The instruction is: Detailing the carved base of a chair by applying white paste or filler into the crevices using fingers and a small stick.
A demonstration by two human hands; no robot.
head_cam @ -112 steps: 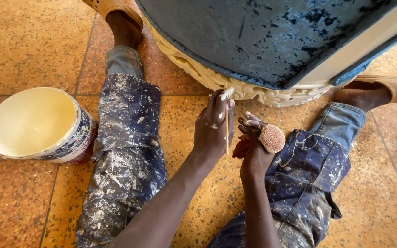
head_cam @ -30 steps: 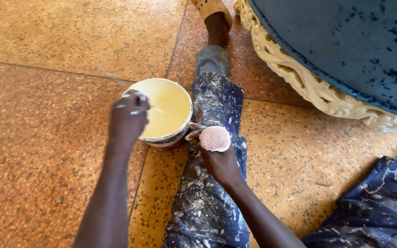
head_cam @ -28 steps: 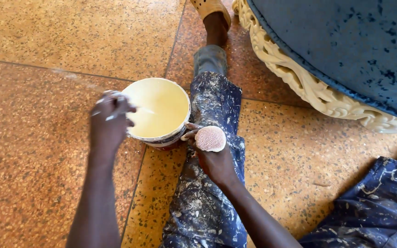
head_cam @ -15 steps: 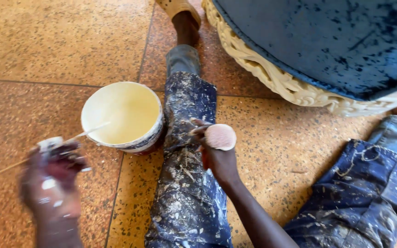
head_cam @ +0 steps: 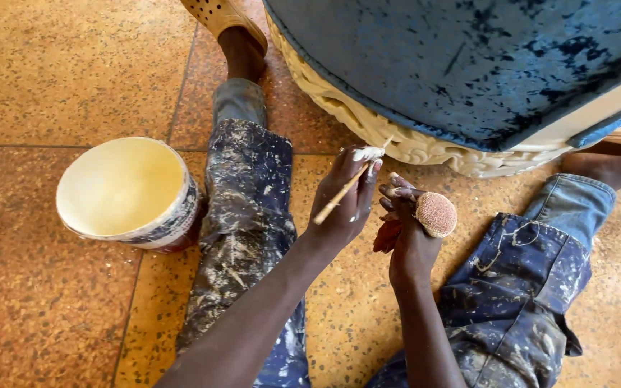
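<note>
Bucket (head_cam: 127, 192) left of leg (head_cam: 246, 194)

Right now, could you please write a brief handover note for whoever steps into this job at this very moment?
Left hand: grips a thin stick, its tip loaded with pale filler, held close to the carved cream trim of the blue furniture piece.
Right hand: holds a round sanding pad, not touching the trim.
The bucket of pale filler stands on the tiled floor, beside the left leg.
Done: stick loaded.
Left: filler apparently not yet on the trim; how much trim is already treated cannot be told.
</note>
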